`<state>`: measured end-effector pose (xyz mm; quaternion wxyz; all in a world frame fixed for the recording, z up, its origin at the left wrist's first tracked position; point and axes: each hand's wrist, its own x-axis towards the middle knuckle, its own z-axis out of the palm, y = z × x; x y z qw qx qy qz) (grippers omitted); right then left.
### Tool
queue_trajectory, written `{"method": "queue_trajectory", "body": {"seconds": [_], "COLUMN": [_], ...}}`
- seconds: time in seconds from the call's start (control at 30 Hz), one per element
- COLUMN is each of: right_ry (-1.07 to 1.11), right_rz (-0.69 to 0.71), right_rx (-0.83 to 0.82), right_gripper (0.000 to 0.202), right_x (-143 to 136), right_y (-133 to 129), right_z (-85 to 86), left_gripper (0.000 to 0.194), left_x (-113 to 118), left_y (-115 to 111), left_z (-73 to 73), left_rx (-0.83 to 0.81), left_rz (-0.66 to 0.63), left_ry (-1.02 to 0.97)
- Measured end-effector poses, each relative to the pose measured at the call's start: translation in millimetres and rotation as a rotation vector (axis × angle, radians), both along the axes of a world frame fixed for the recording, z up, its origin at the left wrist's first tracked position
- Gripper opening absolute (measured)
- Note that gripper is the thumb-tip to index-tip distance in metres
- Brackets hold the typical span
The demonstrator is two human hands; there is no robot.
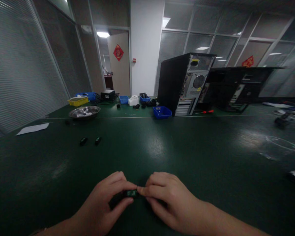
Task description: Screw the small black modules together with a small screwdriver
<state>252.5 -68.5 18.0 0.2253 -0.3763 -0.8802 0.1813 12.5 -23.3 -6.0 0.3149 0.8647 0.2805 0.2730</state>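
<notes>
Near the front of the green table, my left hand pinches a small black part with a green circuit board between thumb and forefinger. My right hand is closed, its forefinger tip touching the right end of that part. Whatever its thumb and fingers may pinch is hidden. Two similar small black parts, one on the left and one to its right, lie apart farther up the table.
A shiny metal bowl stands at the far left beside a white sheet. At the back are a blue tray, a black computer tower and a red-handled screwdriver. A clear round container is on the right.
</notes>
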Motion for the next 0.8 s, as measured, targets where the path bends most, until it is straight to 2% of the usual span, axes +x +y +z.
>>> {"method": "queue_trajectory", "body": {"seconds": [0.3,0.53,0.8], "right_ry": [0.028,0.077,0.219], "right_rz": [-0.014,-0.021,-0.021], "right_rx": [0.029,0.014,-0.064], "right_gripper": [0.032,0.032,0.030], "right_x": [-3,-4,-8], "right_y": [-3,-3,-5], "right_z": [-0.1,1.4,-1.0], "left_gripper": [0.022,0.019,0.016], "left_x": [2,2,1], "left_y": [0,11,13], "left_z": [5.4,3.3,7.1], "left_rx": [-0.102,-0.334,-0.457], "left_rz": [0.008,0.007,-0.004], "left_ry": [0.027,-0.008,-0.071]}}
